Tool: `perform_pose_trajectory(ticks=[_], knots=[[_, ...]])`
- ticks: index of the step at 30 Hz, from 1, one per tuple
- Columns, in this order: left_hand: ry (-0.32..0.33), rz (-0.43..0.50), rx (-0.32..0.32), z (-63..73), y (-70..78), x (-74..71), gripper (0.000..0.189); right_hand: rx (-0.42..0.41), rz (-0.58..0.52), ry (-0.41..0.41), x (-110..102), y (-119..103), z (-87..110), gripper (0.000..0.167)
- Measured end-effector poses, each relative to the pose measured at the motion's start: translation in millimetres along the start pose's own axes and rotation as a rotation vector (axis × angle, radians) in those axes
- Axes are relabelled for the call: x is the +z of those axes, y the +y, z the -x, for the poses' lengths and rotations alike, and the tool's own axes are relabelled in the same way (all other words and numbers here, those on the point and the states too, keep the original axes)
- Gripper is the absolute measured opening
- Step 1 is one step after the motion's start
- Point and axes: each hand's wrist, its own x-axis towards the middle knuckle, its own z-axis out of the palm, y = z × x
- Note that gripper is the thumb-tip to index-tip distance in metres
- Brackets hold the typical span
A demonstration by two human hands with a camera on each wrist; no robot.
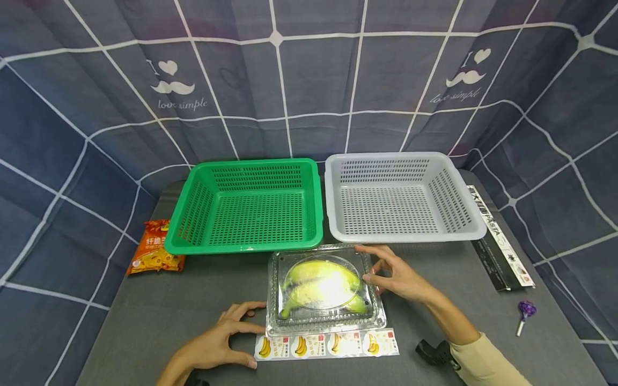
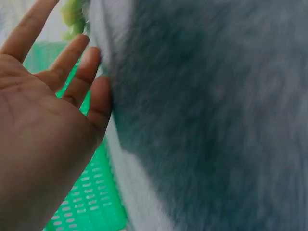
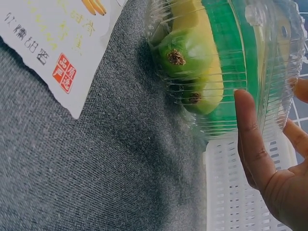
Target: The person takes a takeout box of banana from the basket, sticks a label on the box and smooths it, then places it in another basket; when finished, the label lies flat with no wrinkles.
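An orange snack bag (image 1: 155, 247) lies at nine-thirty from a clear plastic container (image 1: 333, 326) on a gray-covered table. At its eight o'clock, a left hand (image 1: 219, 338) is empty, fingers loosely extended just beside the container; contact is unclear. A green basket (image 1: 246, 249) sits near eleven. The closed, ribbed box, an oval ridge on its lid, houses plump yellow bananas (image 1: 316, 284) shading to green, with brown tips; glare whitens their middle. A banana-printed label strip (image 1: 326, 344) runs along six o'clock. At two-thirty, a right hand (image 1: 398, 273) holds nothing in its curl, its nearly straight fingers resting against the box's side. A white basket (image 1: 410, 237) stands toward one-thirty, a black-and-white carton (image 1: 502, 241) farther off at two-thirty, and a purple lollipop (image 1: 527, 309) at three.
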Motion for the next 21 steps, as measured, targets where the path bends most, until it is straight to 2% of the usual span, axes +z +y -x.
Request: perform_pose_trajectory(ticks=[2, 10, 15, 21], knots=[[-0.004, 0.002, -0.020, -2.2, -1.7, 2.7, 0.045, 0.002, -0.003, 0.000, 0, 0, 0.2, 0.064], [-0.028, 0.005, -0.022, -8.0, -3.2, 5.8, 0.038, -0.005, -0.003, 0.004, 0, 2, 0.0, 0.064], [-0.030, -0.029, 0.011, -12.6, -0.2, 8.0, 0.034, -0.023, -0.004, 0.005, 1, 2, 0.6, 0.064], [-0.014, -0.119, 0.052, -17.5, 1.8, 14.5, 0.032, -0.021, -0.005, 0.018, 3, 2, 2.2, 0.066]])
